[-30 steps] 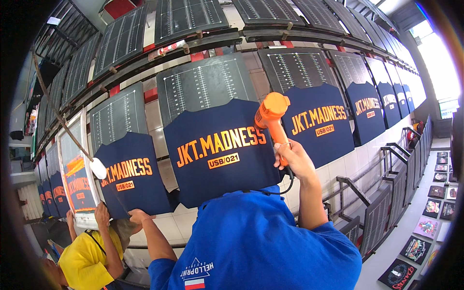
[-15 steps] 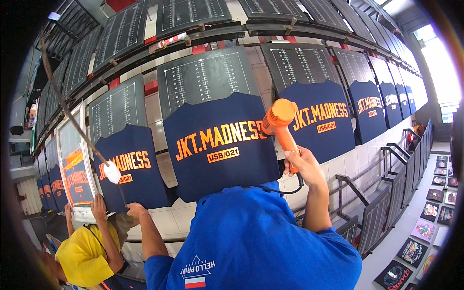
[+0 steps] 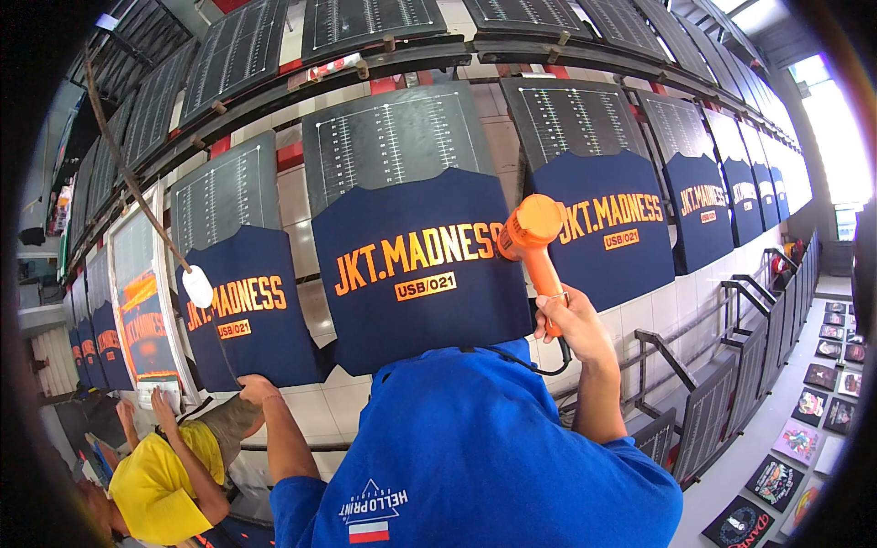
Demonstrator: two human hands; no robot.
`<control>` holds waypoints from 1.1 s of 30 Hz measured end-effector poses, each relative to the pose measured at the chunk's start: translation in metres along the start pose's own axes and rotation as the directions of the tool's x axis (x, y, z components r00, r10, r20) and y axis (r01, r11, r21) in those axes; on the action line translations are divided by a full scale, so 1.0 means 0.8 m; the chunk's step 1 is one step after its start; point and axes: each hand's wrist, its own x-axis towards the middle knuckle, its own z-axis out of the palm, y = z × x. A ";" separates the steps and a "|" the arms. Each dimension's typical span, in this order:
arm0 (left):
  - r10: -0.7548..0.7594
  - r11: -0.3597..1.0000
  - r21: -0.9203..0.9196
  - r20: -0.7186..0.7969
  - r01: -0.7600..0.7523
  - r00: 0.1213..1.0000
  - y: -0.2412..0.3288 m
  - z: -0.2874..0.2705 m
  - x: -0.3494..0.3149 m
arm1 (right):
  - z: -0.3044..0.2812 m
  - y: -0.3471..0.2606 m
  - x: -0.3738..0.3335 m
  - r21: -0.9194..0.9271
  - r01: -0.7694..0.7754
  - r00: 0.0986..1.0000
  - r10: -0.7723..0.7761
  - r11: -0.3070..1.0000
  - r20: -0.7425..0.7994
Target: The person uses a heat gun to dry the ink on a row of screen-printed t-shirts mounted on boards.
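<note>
My right hand is closed around the handle of an orange heat gun. Its wide round head hangs over the gap between two navy shirt pieces, the middle one and the one to its right, both printed in orange. A black cable runs from the handle down behind my blue shirt. On the left, my left hand is closed on a thin dark cord beside the lower edge of another navy shirt piece. This cord rises to a white plug-like block on a hanging brown cable.
Each shirt piece lies on a dark printing board in a long row. A co-worker in yellow stands at left, hands by a framed screen. Metal racks and a table of printed samples are at right.
The heat gun has shifted slightly down and right. The white block has swung up and left. The co-worker's hands have moved lower and left along the framed screen.
</note>
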 end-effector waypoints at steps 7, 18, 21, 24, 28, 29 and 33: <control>-0.011 0.999 0.031 -0.011 0.012 1.000 -0.005 0.001 0.013 | 0.011 -0.006 0.009 -0.031 -0.001 0.997 0.003 1.000 0.078; -0.019 1.000 0.001 0.012 0.019 1.000 -0.013 0.005 0.025 | 0.021 -0.011 0.027 -0.037 0.017 0.998 -0.015 0.999 0.057; -0.026 1.000 0.011 -0.026 0.026 0.999 -0.017 0.009 0.035 | 0.022 -0.018 0.038 -0.048 0.026 0.997 -0.022 0.999 0.073; -0.013 1.000 0.022 -0.033 0.014 0.999 -0.015 0.013 0.030 | 0.028 -0.019 0.047 -0.067 0.058 0.997 -0.054 0.996 0.057; -0.004 1.000 0.010 -0.043 0.004 0.999 -0.017 0.012 0.032 | 0.024 -0.025 0.059 0.006 0.057 0.996 -0.057 0.998 0.068; 0.005 1.000 0.015 -0.041 -0.004 0.999 -0.016 0.013 0.032 | 0.027 -0.025 0.061 0.011 0.078 0.995 -0.079 0.997 0.059; 0.020 1.000 0.023 -0.048 -0.019 0.999 -0.020 0.013 0.036 | 0.029 -0.028 0.057 -0.046 0.061 0.998 -0.060 0.997 0.029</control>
